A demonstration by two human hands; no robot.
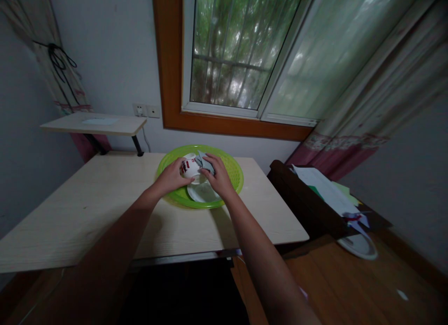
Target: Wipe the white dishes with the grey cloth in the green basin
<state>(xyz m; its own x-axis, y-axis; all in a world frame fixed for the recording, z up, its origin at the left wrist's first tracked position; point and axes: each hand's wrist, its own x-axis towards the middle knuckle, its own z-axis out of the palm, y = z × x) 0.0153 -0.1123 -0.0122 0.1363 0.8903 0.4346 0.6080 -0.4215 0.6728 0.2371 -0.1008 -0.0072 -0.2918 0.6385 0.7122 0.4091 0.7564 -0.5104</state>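
Over a round green plastic basket point(236, 173), my left hand point(170, 178) is closed around a white cup point(191, 167) with dark red markings. My right hand point(219, 178) grips a grey-blue cloth point(206, 162) and holds it against the right side of the cup. Beneath the hands, a pale dish point(201, 193) lies in the front of the basket. Another white piece shows behind the cup, partly hidden by it and by my left fingers. The basket stands on a light wooden desk point(105, 199).
A small raised shelf point(94, 124) with a pale sheet stands at the desk's left rear. To the right, a dark brown piece of furniture point(301, 199) carries papers point(325, 189). Behind the desk are wall sockets point(146, 110) and a window point(245, 59).
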